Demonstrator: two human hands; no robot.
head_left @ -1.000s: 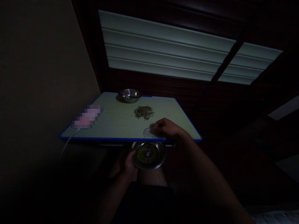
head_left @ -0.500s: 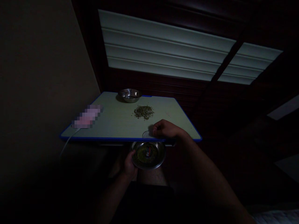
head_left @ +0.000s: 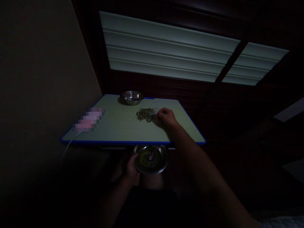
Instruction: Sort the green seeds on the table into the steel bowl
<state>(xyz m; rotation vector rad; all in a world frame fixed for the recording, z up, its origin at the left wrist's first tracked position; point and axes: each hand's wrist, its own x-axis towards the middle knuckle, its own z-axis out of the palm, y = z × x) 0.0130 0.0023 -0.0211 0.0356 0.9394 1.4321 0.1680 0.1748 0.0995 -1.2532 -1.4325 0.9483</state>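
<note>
My left hand grips the rim of a shiny metal bowl below the table's front edge. Greenish small grains lie in this bowl, with a dark spot and a small red-and-white patch in the middle, too dim to name. Up on the table, my right hand pinches a clear, round-edged plastic piece, possibly a lid. The piece touches the right side of a loose pile of small brownish-green grains. My fingers partly hide it.
A second metal bowl stands at the back left of the pale, blue-edged table. At the left edge lies a pixelated pinkish object with a white cable. A wall rises on the left; dark panelling stands behind. The room is dim.
My right hand has moved from the table's front edge away from me to the grain pile, carrying the clear piece. My left hand and its bowl have stayed nearly still.
</note>
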